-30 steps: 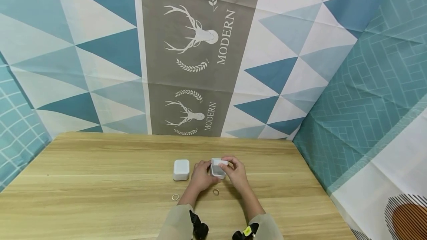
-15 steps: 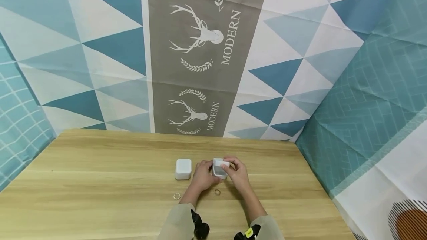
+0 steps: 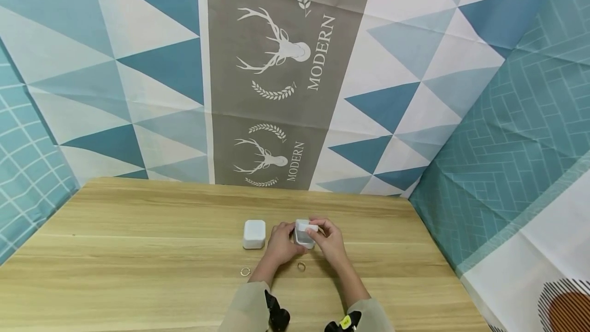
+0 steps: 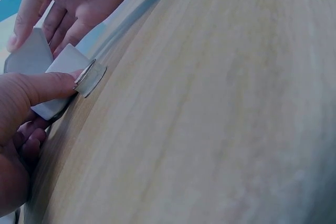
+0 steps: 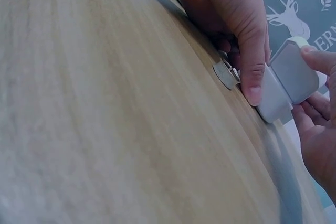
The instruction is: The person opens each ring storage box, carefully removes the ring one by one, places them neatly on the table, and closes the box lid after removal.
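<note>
A small white hinged box [image 3: 304, 243], of the ring-box kind, stands on the table with its lid [image 5: 296, 71] raised. My left hand [image 3: 280, 246] grips the base from the left, thumb along the near side. On the other side, my right hand [image 3: 332, 242] pinches the raised lid between thumb and fingers. One ring [image 3: 301, 266] is on the wood just in front of the box; it shows large beside the left thumb in the left wrist view [image 4: 90, 78]. Another ring [image 3: 245, 272] lies farther left, near the left forearm. The box's inside is mostly hidden.
A second white box [image 3: 254, 233], closed, stands just left of my left hand. The wooden table [image 3: 152, 260] reaches back to a patterned cloth [image 3: 258, 91] hung behind it. Black wrist cameras sit on both sleeves.
The head view has shifted slightly, so everything appears a little farther right. Both hands keep their hold on the box and its lid, with hardly any movement.
</note>
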